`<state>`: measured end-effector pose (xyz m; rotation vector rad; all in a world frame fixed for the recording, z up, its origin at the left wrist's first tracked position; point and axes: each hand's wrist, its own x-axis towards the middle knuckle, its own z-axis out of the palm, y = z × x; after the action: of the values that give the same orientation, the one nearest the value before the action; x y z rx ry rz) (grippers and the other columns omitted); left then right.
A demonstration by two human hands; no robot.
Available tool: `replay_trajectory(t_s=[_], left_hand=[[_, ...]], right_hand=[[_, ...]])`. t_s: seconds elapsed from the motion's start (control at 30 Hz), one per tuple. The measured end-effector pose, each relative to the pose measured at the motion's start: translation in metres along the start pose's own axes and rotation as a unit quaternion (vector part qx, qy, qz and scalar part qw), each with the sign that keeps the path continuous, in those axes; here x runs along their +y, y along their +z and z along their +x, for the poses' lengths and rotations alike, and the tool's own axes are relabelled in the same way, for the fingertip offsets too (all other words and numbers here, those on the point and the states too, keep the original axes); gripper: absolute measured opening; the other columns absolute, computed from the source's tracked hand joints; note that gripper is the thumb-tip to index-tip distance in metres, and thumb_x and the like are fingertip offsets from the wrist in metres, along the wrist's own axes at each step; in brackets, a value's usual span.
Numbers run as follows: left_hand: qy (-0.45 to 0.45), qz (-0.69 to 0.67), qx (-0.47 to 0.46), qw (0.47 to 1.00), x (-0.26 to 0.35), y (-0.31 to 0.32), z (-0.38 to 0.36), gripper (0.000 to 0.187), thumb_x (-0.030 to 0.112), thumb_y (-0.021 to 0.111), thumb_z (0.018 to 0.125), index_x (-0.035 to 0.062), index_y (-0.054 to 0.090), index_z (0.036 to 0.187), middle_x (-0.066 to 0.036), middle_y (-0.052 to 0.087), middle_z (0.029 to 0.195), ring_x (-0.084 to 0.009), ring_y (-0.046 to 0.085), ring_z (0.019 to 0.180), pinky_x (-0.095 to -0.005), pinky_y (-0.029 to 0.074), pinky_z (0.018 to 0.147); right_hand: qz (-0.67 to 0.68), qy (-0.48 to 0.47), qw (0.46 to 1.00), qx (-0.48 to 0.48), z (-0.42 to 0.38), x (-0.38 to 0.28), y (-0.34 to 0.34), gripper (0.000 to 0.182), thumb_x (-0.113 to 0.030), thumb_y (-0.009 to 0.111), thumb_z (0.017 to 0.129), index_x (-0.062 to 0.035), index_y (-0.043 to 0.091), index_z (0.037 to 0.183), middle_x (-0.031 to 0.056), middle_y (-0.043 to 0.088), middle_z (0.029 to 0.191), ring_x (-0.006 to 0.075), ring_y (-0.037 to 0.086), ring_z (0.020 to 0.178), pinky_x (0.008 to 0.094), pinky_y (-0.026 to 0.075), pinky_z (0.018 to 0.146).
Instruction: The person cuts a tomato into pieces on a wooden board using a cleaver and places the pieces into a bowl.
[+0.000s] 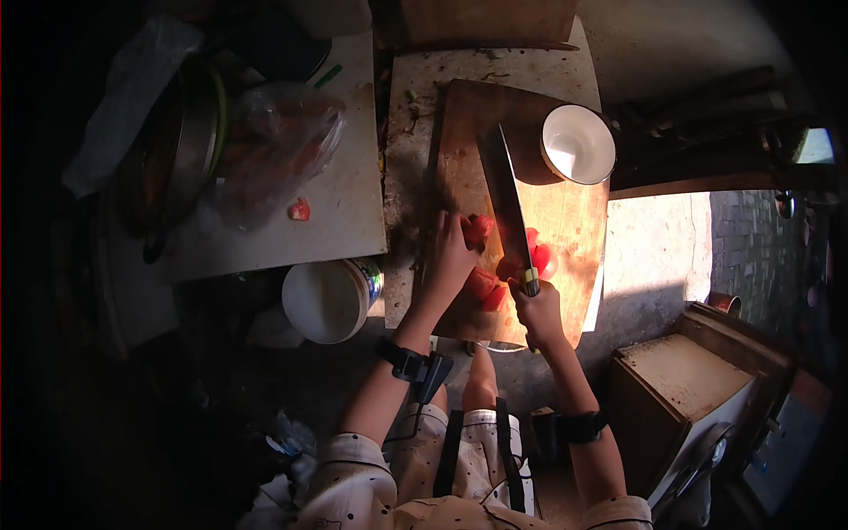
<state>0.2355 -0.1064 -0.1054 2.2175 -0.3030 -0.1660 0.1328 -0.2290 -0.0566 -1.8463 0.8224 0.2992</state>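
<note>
My right hand is wrapped round the handle of a wide kitchen knife, whose long blade points away from me over the board. At the left of the blade, the fingers of my left hand are closed on a red tomato piece. More cut tomato lies on the wooden cutting board near my left wrist. Other tomato chunks sit just beyond my right hand, partly hidden by the knife. A white bowl stands at the board's far right corner.
On the left table are a clear plastic bag with reddish contents and a small red scrap. Below its edge stands a white bucket. A wooden cabinet is at the lower right.
</note>
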Motion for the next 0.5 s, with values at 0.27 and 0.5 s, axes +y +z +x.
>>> replay_trajectory(t_s=[0.27,0.5], left_hand=[[0.060,-0.021,0.000,0.998,0.001,-0.009,0.002,0.032,0.003,0.063,0.061,-0.0003,0.044,0.087,-0.018,0.046,0.091,-0.0384,0.049,0.083,-0.0420,0.043,0.069],[0.048,-0.019,0.005,0.999,0.001,-0.009,0.000,0.028,0.004,0.063,0.063,-0.0002,0.046,0.085,-0.017,0.046,0.086,-0.0368,0.050,0.079,-0.0394,0.044,0.066]], right_hand=[[0.039,-0.042,0.998,-0.004,0.001,-0.009,0.009,0.026,-0.021,0.057,0.079,-0.0028,0.048,0.062,-0.0004,0.040,0.044,0.0068,0.037,0.035,0.0247,0.027,0.033],[0.023,0.026,0.998,-0.044,0.005,-0.020,0.014,0.023,-0.018,0.059,0.073,0.0035,0.051,0.066,0.0188,0.051,0.055,0.0293,0.053,0.051,0.0358,0.039,0.049]])
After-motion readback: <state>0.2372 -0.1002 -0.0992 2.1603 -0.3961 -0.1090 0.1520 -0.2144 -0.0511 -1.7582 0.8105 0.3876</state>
